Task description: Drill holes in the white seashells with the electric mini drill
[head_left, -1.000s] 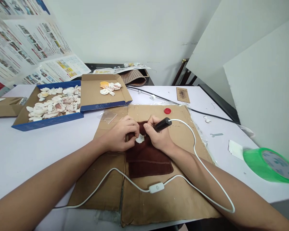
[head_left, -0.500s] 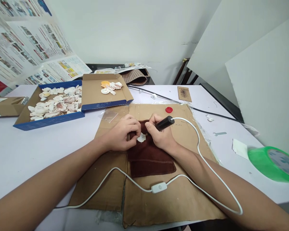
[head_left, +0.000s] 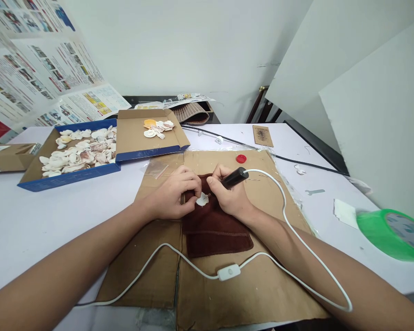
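Observation:
A small white shell [head_left: 202,199] lies on a folded dark brown cloth [head_left: 217,230]. My left hand [head_left: 179,192] pinches the shell's left edge between thumb and fingers. In my right hand [head_left: 229,193] is a black pen-like tool [head_left: 235,178], held like a pencil, with its tip close to the shell's right side. A white cable [head_left: 284,202] leaves the tool's back end, loops over my right forearm and runs to an inline switch [head_left: 228,272] in front of the cloth. Small dark marks show on the shell.
Cardboard [head_left: 262,294] lies under the cloth. At the left, a blue-edged box [head_left: 72,177] holds many shells, and its lid [head_left: 134,138] carries several more. A red cap [head_left: 241,158], a small wrench [head_left: 315,191] and green tape [head_left: 376,230] are to the right.
The view has shifted slightly. Both hands keep nearly the same pose over the shell, with the tool still in my right hand.

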Demonstrator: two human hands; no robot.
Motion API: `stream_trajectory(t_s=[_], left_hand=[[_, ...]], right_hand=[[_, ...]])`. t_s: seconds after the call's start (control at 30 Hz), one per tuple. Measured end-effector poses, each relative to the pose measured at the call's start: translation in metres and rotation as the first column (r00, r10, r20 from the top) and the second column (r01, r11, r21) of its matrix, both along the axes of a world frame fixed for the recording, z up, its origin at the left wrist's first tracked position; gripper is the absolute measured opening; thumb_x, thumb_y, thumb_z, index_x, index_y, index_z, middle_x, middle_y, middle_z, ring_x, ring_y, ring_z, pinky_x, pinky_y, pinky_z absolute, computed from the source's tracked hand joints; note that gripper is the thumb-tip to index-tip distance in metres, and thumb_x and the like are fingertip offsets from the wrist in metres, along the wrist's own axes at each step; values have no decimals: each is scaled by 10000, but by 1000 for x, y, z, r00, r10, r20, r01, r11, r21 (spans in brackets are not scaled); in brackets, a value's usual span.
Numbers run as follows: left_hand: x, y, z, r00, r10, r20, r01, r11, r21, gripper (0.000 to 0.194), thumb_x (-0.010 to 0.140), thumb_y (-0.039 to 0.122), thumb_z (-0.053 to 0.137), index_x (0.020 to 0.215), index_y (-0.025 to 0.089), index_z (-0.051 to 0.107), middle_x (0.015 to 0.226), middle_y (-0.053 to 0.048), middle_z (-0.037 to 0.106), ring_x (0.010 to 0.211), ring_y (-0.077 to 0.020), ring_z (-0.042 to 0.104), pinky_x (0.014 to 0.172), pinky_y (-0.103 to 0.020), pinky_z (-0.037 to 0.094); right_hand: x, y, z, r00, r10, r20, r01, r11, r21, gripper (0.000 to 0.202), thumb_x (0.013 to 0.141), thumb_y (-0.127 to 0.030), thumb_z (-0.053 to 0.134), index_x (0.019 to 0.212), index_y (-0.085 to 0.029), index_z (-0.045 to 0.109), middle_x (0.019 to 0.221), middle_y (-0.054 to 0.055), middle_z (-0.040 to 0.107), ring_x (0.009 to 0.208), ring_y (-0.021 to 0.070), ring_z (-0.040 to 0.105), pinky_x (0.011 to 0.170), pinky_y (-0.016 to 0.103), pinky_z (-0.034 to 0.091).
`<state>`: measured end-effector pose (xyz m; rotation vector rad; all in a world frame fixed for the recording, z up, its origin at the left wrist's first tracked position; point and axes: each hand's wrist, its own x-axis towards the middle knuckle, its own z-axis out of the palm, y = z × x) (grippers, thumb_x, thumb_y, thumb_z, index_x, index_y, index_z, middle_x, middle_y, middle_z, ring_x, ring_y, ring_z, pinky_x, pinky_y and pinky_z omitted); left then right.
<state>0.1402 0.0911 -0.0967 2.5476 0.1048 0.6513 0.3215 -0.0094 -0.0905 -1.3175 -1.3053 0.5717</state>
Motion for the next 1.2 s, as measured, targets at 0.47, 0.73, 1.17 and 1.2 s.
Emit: stream_trajectory(t_s=[0.47,0.73,1.17,1.2], left_hand=[[-1,-2,-2,969,177,-173,-174,984,29,289,921,326,604,1191,242,666,1239,-72,724,1188,-321,540,1018,-513,382],[0,-3,0,976,152,-155,-147,988,44,219,906,371,634,1074,240,685,1254,-67,736,1186,-329,526,1023,-526,379],[2,1,-7,961,221,-166,-214,975,55,196,966,384,635,1080,242,706,1240,-66,745,1186,-314,543,1036,-505,419],[2,1,-7,963,217,-157,-211,976,57,193,966,382,636,1077,241,705,1237,-66,745,1186,-315,543,1034,-505,419]], right_hand=[[0,0,-2,1000,7,-30,-7,1000,-15,307,819,-370,655,636,-269,431,582,-51,468,566,140,445,566,315,370],[-1,-1,1,1000,11,-18,-11,1000,-3,315,837,-356,637,625,-272,420,582,-59,437,565,135,415,572,317,367],[-1,-1,3,1000,11,6,-11,1000,-12,319,832,-349,639,629,-263,410,589,-54,429,584,136,407,579,308,352],[-1,-1,3,1000,9,9,-8,1000,-12,321,833,-350,642,629,-262,411,591,-52,429,587,137,407,582,308,351]])
